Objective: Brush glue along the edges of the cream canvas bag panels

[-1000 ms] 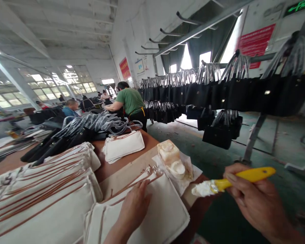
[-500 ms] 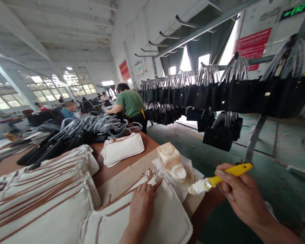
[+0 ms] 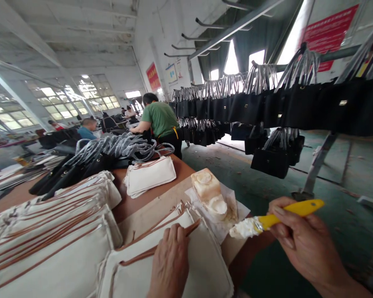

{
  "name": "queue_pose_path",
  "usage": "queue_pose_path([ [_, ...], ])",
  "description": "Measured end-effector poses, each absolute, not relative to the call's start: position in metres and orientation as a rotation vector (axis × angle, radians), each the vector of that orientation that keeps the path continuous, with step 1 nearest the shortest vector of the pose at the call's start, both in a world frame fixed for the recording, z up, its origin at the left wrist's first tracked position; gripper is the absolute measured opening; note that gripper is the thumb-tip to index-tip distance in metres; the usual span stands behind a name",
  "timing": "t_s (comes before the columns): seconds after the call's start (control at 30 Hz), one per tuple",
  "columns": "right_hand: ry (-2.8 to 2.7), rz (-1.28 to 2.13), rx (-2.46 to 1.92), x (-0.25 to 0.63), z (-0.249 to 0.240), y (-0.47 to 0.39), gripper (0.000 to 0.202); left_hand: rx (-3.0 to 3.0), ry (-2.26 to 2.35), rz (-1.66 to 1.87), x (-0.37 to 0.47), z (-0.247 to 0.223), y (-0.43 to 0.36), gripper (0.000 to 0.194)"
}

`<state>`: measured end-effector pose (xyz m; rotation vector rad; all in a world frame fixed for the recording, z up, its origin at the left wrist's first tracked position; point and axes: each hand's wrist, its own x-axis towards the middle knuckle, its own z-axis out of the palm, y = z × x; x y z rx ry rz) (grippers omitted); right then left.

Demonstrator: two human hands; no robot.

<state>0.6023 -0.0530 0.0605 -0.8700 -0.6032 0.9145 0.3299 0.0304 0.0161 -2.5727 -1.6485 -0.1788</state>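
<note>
My right hand [image 3: 303, 242] is closed round the yellow handle of a paintbrush [image 3: 294, 210]. White paste coats its bristles, which hang just right of a pale block-like glue container [image 3: 205, 186]. My left hand [image 3: 171, 256] lies on the top cream bag panel [image 3: 205, 248] of a stack. Its bent fingers are pressed together over a brown strip [image 3: 191, 227] along the panel's edge, and the strip's end sticks out past the fingertips. The undersides of those fingers are hidden.
Stacked cream panels with brown edging [image 3: 56, 248] fill the left side. Black bags with wrapped handles [image 3: 81, 165] lie behind, near a smaller cream stack [image 3: 151, 176]. A rack of black bags [image 3: 236, 107] stands right. A person in green [image 3: 163, 120] bends over the table's far end.
My left hand has drawn back toward me and slightly left, and more of the brown strip shows beyond its fingers. The brush, in my right hand, has shifted slightly; the view has turned a little.
</note>
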Motion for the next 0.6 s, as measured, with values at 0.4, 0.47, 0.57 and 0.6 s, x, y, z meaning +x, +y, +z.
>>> queue_pose_path([
  [0.4,-0.728,0.91,-0.972,0.593,0.021,-0.023,0.023,-2.979,-2.086,-0.231,0.36,0.01,0.087,0.012],
  [0.47,-0.793,0.886,-1.005,0.589,0.018,-0.015,0.024,-3.132,-2.11,-0.31,0.353,0.012,0.082,0.017],
  [0.57,-0.88,0.859,-1.027,0.58,0.019,-0.006,0.023,-3.297,-2.14,-0.509,0.343,0.017,0.069,0.024],
  [0.6,-0.915,0.853,-1.03,0.576,0.02,-0.005,0.023,-3.325,-2.155,-0.578,0.34,0.018,0.064,0.026],
])
